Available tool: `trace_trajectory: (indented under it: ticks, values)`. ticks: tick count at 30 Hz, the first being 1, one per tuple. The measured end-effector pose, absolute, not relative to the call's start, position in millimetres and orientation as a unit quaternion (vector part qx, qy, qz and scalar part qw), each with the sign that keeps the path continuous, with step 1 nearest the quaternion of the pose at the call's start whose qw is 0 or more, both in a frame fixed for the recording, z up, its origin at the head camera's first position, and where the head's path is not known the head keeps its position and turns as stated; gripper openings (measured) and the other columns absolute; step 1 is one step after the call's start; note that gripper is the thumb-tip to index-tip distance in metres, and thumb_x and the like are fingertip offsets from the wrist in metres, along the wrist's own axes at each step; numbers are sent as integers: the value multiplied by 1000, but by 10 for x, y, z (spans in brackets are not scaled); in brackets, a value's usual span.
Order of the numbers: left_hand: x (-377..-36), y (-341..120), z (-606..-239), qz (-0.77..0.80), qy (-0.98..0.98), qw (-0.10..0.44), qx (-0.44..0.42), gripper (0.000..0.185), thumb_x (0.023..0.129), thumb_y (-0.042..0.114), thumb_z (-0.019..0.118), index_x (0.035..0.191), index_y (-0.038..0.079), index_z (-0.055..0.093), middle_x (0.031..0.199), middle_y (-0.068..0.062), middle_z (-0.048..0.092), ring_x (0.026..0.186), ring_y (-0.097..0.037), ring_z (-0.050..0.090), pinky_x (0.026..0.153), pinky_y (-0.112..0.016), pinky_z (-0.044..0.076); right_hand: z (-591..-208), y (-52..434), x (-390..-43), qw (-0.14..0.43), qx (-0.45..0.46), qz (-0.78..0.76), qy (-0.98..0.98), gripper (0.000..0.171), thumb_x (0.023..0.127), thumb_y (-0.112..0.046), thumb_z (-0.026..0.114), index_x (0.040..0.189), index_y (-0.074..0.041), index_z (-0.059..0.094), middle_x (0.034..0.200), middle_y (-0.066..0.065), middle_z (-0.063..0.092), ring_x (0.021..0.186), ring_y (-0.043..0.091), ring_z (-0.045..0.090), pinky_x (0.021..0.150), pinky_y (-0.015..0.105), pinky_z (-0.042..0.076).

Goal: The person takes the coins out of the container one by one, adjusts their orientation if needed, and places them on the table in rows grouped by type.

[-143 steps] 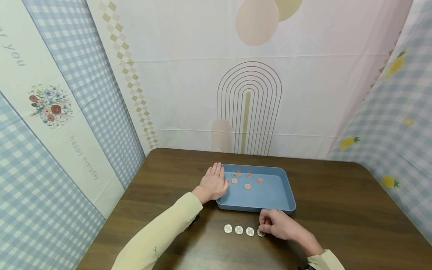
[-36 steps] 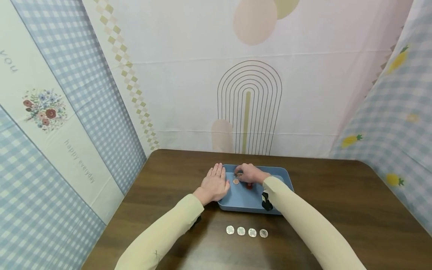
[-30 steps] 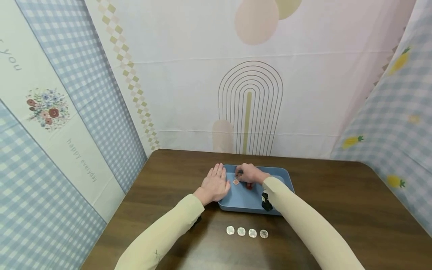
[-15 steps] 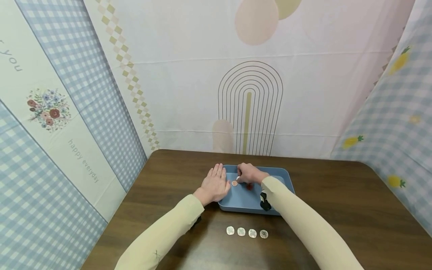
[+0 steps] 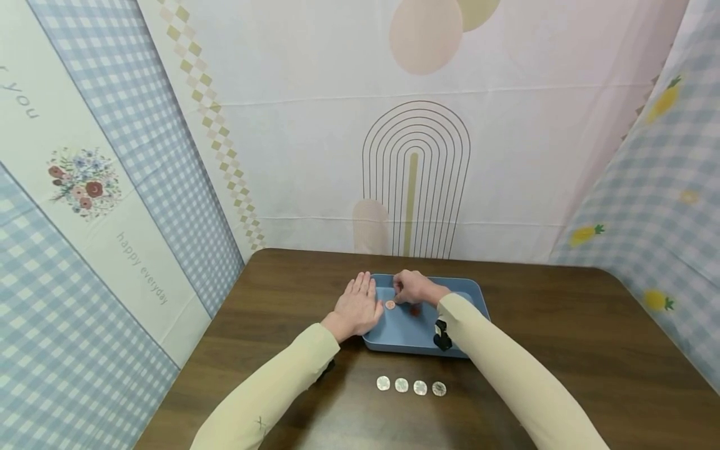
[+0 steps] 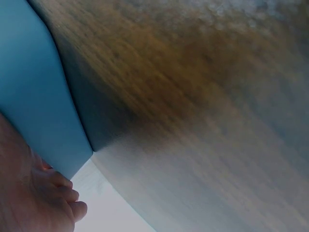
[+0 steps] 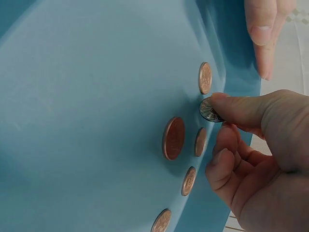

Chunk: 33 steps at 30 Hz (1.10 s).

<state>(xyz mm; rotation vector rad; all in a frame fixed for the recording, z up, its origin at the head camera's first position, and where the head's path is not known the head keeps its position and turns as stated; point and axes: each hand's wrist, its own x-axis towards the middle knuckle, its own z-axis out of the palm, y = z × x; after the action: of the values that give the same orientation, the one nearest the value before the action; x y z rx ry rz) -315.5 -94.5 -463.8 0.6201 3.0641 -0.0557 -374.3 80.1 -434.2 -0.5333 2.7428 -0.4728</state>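
Observation:
My right hand (image 5: 415, 289) reaches over the far left part of a shallow blue tray (image 5: 402, 342). In the right wrist view its thumb and fingers pinch a silver-coloured coin (image 7: 208, 112) by the edge, close above the tray floor. Several copper coins lie around it, among them a large-looking one (image 7: 174, 138) and another near the tray's side (image 7: 205, 78). Seen from the head, one copper coin (image 5: 390, 305) shows left of the fingers, and the pinched coin is hidden. My left hand (image 5: 356, 306) rests with straight fingers along the tray's left wall.
Several silver-coloured coins (image 5: 402, 385) lie in a row on the brown wooden table (image 5: 292, 281), in front of the tray. A patterned cloth (image 5: 304, 156) hangs behind the table, with checked cloth on both sides.
My right hand has left the right-end coin of the table row and reached into the tray, where it now pinches a silver-coloured coin. My left hand has stayed at the tray wall.

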Motion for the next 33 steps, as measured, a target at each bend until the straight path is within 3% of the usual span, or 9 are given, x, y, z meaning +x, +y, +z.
trace_trajectory:
  ticks: [18, 33]
  values:
    - [-3172, -928, -4626, -12, 981, 15, 193, 65, 104, 41, 22, 154, -1, 24, 164, -19, 16, 153, -31, 15, 124, -43, 16, -4072, 985, -3508, 105, -260, -195, 940, 21, 87, -13, 73, 74, -15, 57, 68, -2, 54, 62, 12, 49, 58, 25, 39]
    - [-3276, -844, -4626, -1, 984, 11, 177, 66, 104, 42, 23, 154, -1, 25, 164, -19, 17, 153, -31, 15, 124, -43, 17, -3925, 1299, -3358, 71, -288, -255, 920, 19, 90, -13, 70, 75, -15, 58, 65, -4, 51, 57, 10, 47, 53, 24, 38]
